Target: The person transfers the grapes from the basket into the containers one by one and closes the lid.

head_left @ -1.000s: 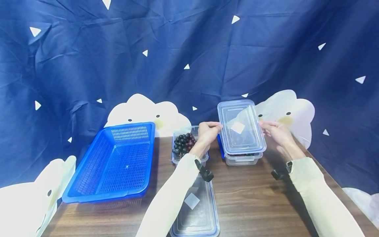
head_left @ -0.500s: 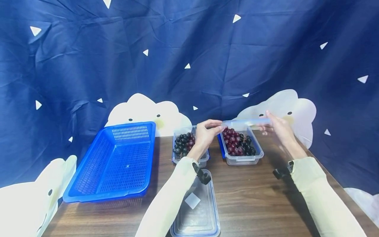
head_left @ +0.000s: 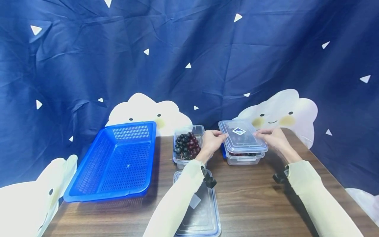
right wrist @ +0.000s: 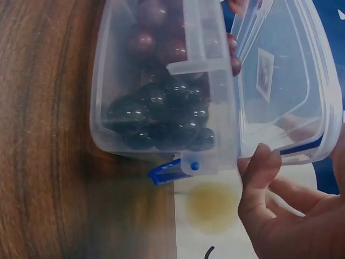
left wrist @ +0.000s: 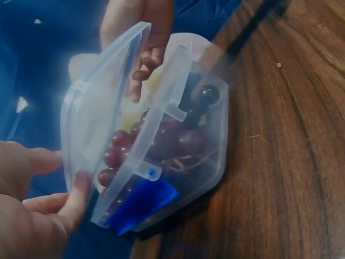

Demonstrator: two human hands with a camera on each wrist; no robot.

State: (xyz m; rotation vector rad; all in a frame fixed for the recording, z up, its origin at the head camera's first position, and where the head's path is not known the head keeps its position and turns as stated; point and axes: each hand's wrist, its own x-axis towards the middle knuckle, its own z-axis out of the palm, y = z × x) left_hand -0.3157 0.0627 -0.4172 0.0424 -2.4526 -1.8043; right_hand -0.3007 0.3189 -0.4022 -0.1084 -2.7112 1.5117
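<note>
Clear lid [head_left: 241, 136], head view: the panel lies between the two grips, above a clear container [head_left: 242, 160]. The left grip [head_left: 212, 141] pinches its left edge, the right grip [head_left: 274, 139] its right edge. Just left of the left grip, an uncovered box [head_left: 181, 163] holds dark and red grapes [head_left: 186, 144]; farther left is a blue basket [head_left: 108, 197]. Nearer the person than the left grip, a second lid [head_left: 201, 222] lies on the counter [head_left: 251, 200], partly under the sleeve [head_left: 177, 200].

Left wrist view: thumb and fingers close on the lid's edge. Beyond them, a gap separates lid from container rim; red fruit [left wrist: 121, 148] shows there, and a blue latch [left wrist: 143, 205] hangs unfastened.

Right wrist view: the thumb presses the lid's edge against the fingers. Beside this grip are another blue latch [right wrist: 167, 171], swung outward, and dark fruit [right wrist: 156, 110] inside the container.
</note>
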